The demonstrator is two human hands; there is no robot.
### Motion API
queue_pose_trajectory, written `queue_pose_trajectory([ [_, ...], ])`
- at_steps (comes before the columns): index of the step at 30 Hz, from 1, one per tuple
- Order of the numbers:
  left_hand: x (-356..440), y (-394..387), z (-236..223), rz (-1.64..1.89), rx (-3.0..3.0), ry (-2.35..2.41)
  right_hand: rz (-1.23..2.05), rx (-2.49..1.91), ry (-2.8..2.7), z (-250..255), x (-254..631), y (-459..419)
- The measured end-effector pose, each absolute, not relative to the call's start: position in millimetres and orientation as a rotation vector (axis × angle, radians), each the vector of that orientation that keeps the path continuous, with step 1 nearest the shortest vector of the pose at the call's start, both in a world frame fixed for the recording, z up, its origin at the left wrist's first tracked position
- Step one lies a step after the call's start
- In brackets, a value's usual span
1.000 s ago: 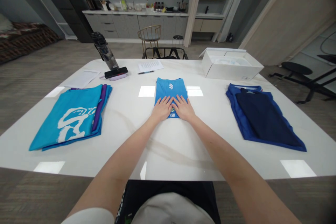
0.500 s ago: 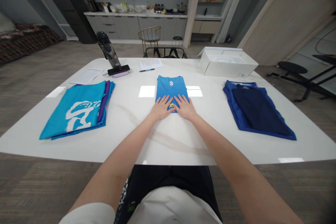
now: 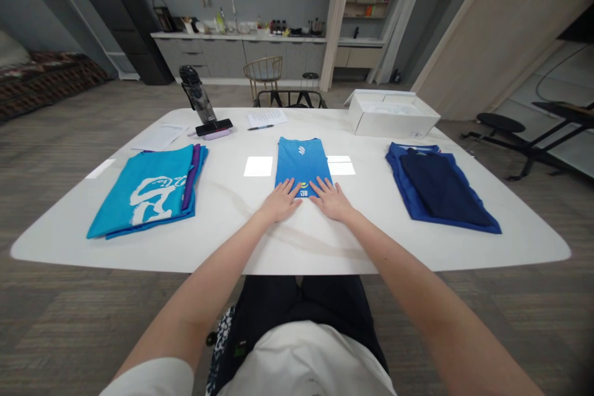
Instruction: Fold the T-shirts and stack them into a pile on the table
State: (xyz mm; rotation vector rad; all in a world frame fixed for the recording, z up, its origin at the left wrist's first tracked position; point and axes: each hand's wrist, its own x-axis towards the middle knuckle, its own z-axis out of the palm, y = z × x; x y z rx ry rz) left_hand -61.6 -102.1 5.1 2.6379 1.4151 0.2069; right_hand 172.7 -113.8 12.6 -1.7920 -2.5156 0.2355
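Note:
A folded blue T-shirt (image 3: pixel 301 161) lies in the middle of the white table (image 3: pixel 297 247), with a white logo near its far end. My left hand (image 3: pixel 281 201) and my right hand (image 3: pixel 331 199) rest flat with spread fingers. Their fingertips touch the shirt's near end, where a small yellow and white print shows between them. Neither hand holds anything.
A folded turquoise shirt with white print (image 3: pixel 143 195) over purple cloth lies left. A navy and blue folded garment (image 3: pixel 440 189) lies right. Behind stand a white open box (image 3: pixel 392 114), a water bottle (image 3: pixel 198 96) by a phone (image 3: pixel 213 127), and papers (image 3: pixel 266 118).
Both hands have slid back toward me, from on top of the shirt to its near end, showing more of the print. The view has tilted upward, so the table looks smaller.

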Motion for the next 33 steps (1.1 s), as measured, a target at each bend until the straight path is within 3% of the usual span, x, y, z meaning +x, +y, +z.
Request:
queue_pose_trajectory([
  [12, -76, -126, 32, 0.159, 2.726, 1.573, -0.026, -1.682, -2.466, 24, 188, -141],
  [22, -81, -186, 46, 0.055, 2.741, 1.346, 0.041, -1.537, -2.570, 30, 206, -207],
  [27, -84, -201, 50, 0.218, 2.576, 1.230, 0.145, -1.432, -2.589, 36, 212, -230],
  [33, -77, -143, 54, 0.457, 2.385, 1.447, 0.213, -1.541, -2.353, 40, 217, -173],
])
